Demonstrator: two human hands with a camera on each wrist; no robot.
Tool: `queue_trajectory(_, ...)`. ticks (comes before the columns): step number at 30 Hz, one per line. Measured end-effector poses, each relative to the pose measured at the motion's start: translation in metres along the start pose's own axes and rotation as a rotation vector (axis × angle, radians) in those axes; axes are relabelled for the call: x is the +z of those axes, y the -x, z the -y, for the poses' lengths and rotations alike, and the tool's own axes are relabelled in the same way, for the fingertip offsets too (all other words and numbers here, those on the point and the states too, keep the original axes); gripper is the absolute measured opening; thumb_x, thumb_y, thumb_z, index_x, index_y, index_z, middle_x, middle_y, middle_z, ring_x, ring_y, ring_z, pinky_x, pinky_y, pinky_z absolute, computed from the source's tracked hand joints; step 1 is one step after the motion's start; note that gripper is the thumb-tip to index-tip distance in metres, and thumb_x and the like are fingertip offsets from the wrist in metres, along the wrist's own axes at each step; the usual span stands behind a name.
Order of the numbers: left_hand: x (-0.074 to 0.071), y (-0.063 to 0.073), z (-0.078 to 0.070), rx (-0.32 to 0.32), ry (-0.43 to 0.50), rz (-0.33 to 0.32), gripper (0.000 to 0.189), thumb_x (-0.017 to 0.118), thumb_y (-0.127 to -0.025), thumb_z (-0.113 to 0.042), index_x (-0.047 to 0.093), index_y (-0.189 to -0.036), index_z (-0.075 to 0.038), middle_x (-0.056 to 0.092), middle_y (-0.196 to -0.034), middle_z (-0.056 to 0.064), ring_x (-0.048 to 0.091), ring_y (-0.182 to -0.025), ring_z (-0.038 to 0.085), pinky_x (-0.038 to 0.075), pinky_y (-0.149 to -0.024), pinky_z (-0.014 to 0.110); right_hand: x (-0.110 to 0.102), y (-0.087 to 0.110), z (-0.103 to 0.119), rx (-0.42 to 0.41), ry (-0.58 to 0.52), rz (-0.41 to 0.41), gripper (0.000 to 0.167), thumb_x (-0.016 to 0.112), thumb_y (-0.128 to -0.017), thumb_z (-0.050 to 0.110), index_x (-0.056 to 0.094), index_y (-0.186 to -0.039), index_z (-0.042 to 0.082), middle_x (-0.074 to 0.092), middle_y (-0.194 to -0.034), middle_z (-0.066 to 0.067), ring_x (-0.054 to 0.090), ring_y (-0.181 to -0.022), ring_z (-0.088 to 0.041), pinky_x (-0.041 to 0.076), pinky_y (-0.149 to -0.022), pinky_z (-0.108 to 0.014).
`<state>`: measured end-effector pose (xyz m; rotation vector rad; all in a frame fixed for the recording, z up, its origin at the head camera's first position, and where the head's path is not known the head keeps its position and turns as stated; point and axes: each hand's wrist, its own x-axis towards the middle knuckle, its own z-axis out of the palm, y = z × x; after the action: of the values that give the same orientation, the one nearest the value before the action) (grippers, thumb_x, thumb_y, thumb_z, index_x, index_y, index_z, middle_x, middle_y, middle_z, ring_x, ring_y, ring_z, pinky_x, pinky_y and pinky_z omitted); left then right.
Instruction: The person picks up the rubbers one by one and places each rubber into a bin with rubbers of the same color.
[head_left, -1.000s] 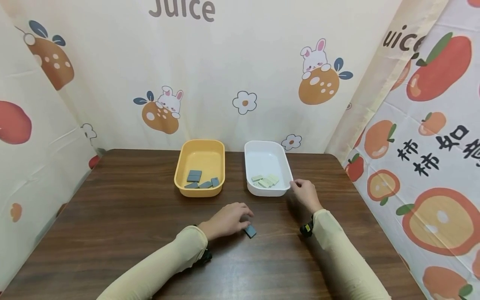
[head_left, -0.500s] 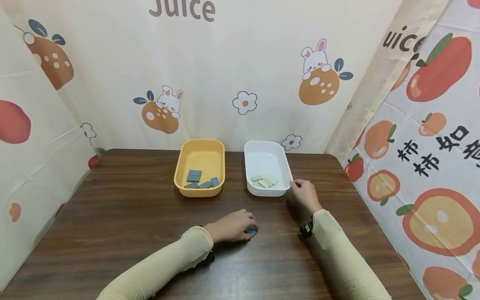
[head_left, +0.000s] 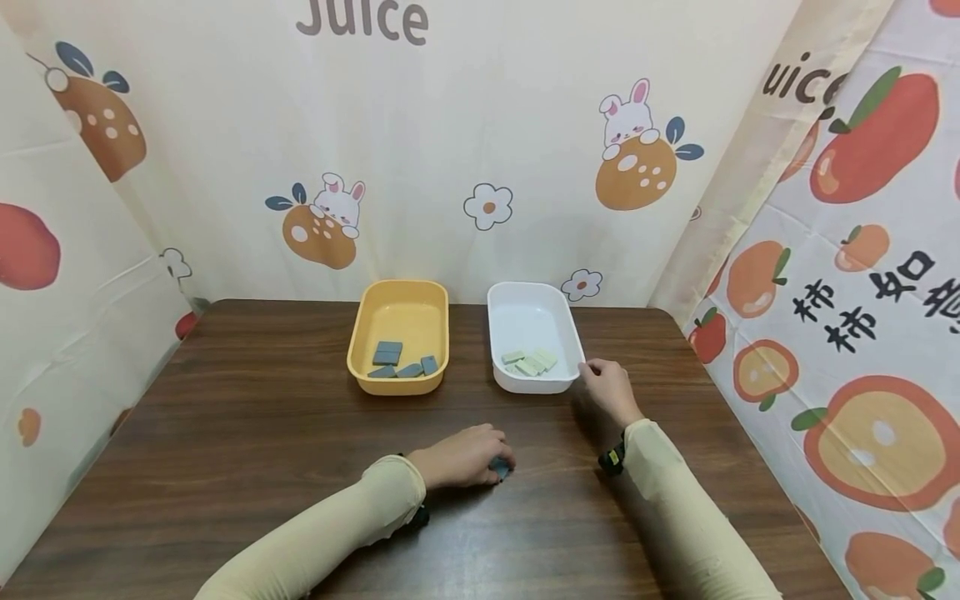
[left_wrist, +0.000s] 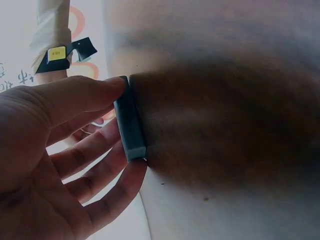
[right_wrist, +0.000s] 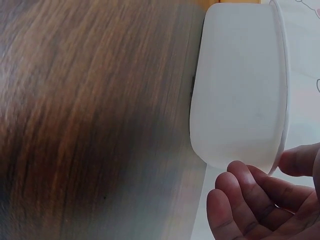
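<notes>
My left hand [head_left: 459,457] is low over the table in front of the two bins. It grips a blue-grey rectangular tile [left_wrist: 130,125] by its edges, thumb at one end and fingertips along the side and other end. In the head view the fingers partly hide this tile. At the right, my right hand [head_left: 609,390] pinches the near right corner of a white plastic bin [right_wrist: 240,90], thumb on the rim and fingers against the outer wall. Several pale green tiles [head_left: 530,364] lie in the near end of that bin.
A yellow bin [head_left: 397,386] stands left of the white one, with several blue-grey tiles [head_left: 387,352] inside. Both bins are near the back edge of the dark wooden table [head_left: 247,417]. Printed curtains [head_left: 420,125] hang behind and at the sides.
My left hand has come down toward me onto the blue-grey tile and taken hold of it. The right hand stays at the white bin's corner.
</notes>
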<state>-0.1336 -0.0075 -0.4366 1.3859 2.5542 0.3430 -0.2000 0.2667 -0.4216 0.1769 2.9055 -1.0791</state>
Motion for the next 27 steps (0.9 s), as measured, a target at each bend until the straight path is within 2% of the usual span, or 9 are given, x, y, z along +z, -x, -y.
queue_trajectory(8,-0.006,0.006,0.003,0.009,0.005,-0.052,0.023,0.073,-0.086,-0.024,0.074,-0.109,-0.02,0.068,-0.101,-0.005,0.058,-0.092,0.01,0.048,-0.081,0.022,0.001,0.0,0.0,-0.021,0.004,-0.028,0.039,0.047,-0.101,0.025,0.067,-0.115,-0.005,0.071,-0.093,-0.02,0.066,-0.079,-0.024,0.049,-0.067,-0.031)
queue_trajectory(15,-0.018,0.014,0.008,-0.049,0.066,-0.081,0.024,0.069,-0.09,-0.025,0.072,-0.114,-0.018,0.068,-0.109,-0.003,0.059,-0.1,0.013,0.05,-0.087,0.026,0.001,0.0,0.0,-0.025,-0.007,-0.013,0.039,0.046,-0.101,0.025,0.066,-0.117,-0.005,0.071,-0.096,-0.021,0.066,-0.081,-0.023,0.051,-0.068,-0.033)
queue_trajectory(19,-0.025,0.019,0.013,-0.084,0.099,-0.098,0.026,0.068,-0.091,-0.025,0.071,-0.116,-0.017,0.067,-0.11,-0.002,0.058,-0.1,0.013,0.049,-0.087,0.027,0.001,0.001,0.001,-0.025,-0.004,-0.014,0.039,0.046,-0.101,0.025,0.065,-0.117,-0.006,0.071,-0.097,-0.021,0.066,-0.081,-0.024,0.051,-0.069,-0.033)
queue_trajectory(27,-0.033,0.027,0.021,-0.117,0.124,-0.145,0.028,0.068,-0.09,-0.023,0.07,-0.117,-0.016,0.067,-0.11,-0.001,0.056,-0.098,0.013,0.049,-0.085,0.027,0.002,0.003,0.004,0.0,-0.006,-0.013,0.04,0.045,-0.101,0.025,0.065,-0.118,-0.006,0.07,-0.101,-0.023,0.066,-0.084,-0.026,0.051,-0.07,-0.033)
